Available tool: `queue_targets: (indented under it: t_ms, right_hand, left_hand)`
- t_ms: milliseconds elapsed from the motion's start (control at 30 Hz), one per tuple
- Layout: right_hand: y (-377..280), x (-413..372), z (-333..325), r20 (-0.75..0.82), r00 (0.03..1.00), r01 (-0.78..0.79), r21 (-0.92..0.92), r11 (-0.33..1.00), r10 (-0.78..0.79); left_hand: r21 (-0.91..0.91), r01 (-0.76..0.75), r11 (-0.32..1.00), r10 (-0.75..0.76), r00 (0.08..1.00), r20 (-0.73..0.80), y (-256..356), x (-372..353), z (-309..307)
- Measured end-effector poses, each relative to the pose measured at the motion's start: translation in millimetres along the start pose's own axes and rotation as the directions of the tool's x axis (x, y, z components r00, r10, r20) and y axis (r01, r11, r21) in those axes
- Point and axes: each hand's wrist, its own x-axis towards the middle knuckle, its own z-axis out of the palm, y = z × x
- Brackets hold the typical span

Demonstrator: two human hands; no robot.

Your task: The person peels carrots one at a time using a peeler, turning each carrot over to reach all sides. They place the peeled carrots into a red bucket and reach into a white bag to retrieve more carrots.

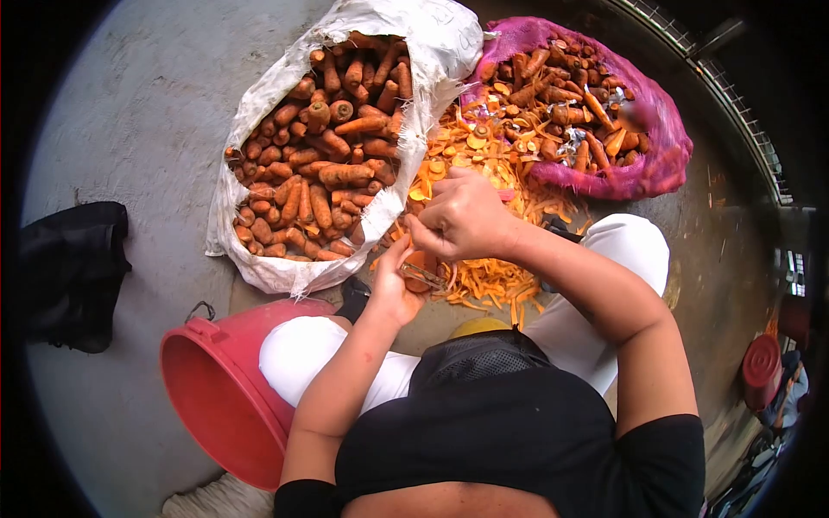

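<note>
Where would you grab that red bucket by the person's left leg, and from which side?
I'd grip the red bucket by its rim, coming from the person's left. The rim is an exposed edge around a wide, open mouth, so it should be easy to hook over. The white-trousered leg crowds the other side.

Visible are two hands (462, 216), one white sack (440, 39), one pink sack (665, 129), many carrots (345, 175).
</note>
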Motion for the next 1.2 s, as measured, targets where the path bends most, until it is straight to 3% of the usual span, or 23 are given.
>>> queue_targets:
  t_ms: [167, 267, 433, 467, 500, 600, 633, 700, 833, 933, 967, 1000, 1067, 1200]
  right_hand:
    - [0, -1, 0, -0.009, 1.000, 0.027, 0.007, 1.000, -0.027]
    - [0, -2, 2, -0.006, 0.999, 0.031, 0.035, 0.999, -0.031]
    - [7, -1, 1, 0.009, 1.000, -0.025, 0.009, 1.000, 0.025]
    - [15, 0, 0, -0.010, 0.998, -0.062, -0.059, 0.996, 0.062]
    - [31, 1, -1, -0.033, 0.994, -0.104, -0.127, 0.986, 0.101]
    - [86, -13, 1, 0.001, 0.976, -0.199, -0.403, 0.893, 0.218]
    - [94, -16, -2, 0.008, 0.947, -0.280, -0.473, 0.835, 0.322]
    - [100, -14, -4, 0.003, 0.873, -0.398, -0.571, 0.718, 0.488]
    - [83, 0, -15, 0.107, 0.851, -0.399, -0.505, 0.765, 0.515]
    - [63, 10, -13, 0.096, 0.922, -0.345, -0.241, 0.907, 0.376]
    - [54, 13, -13, 0.161, 0.914, -0.351, -0.149, 0.924, 0.373]
    - [43, 11, -10, 0.027, 0.977, -0.204, -0.135, 0.970, 0.209]
    - [22, 12, -12, 0.088, 0.984, -0.155, -0.037, 0.987, 0.157]
    - [1, 8, -4, 0.019, 1.000, -0.007, 0.029, 1.000, 0.007]
  left_hand:
    - [0.013, 0.033, 0.999, -0.034, 0.998, 0.046, -2, -3, 0]
    - [0.028, 0.029, 0.999, -0.028, 0.999, -0.021, -4, -15, 16]
    - [0.159, -0.042, 0.986, 0.026, 0.994, 0.102, -7, -18, 2]
    - [0.209, -0.060, 0.976, 0.030, 0.989, 0.143, -6, -21, 0]
    - [0.276, 0.029, 0.961, -0.056, 0.994, 0.091, -3, -25, 6]
    - [0.280, -0.050, 0.959, -0.056, 0.932, 0.359, -1, -35, 11]
    - [0.272, -0.044, 0.961, -0.068, 0.919, 0.388, 1, -37, 12]
    - [0.272, -0.074, 0.960, -0.019, 0.946, 0.324, 2, -34, 11]
    - [0.213, -0.108, 0.971, 0.056, 0.971, 0.234, 7, -28, 15]
    - [0.166, -0.109, 0.980, 0.066, 0.968, 0.243, 9, -15, 0]
    - [0.172, -0.090, 0.981, 0.053, 0.976, 0.210, 9, -12, -4]
    - [0.172, -0.107, 0.979, 0.075, 0.980, 0.182, 8, -13, -2]
    - [0.175, -0.136, 0.975, 0.115, 0.986, 0.124, 7, -14, 5]
    - [0.149, -0.083, 0.985, 0.063, 0.989, 0.132, 5, -9, 3]
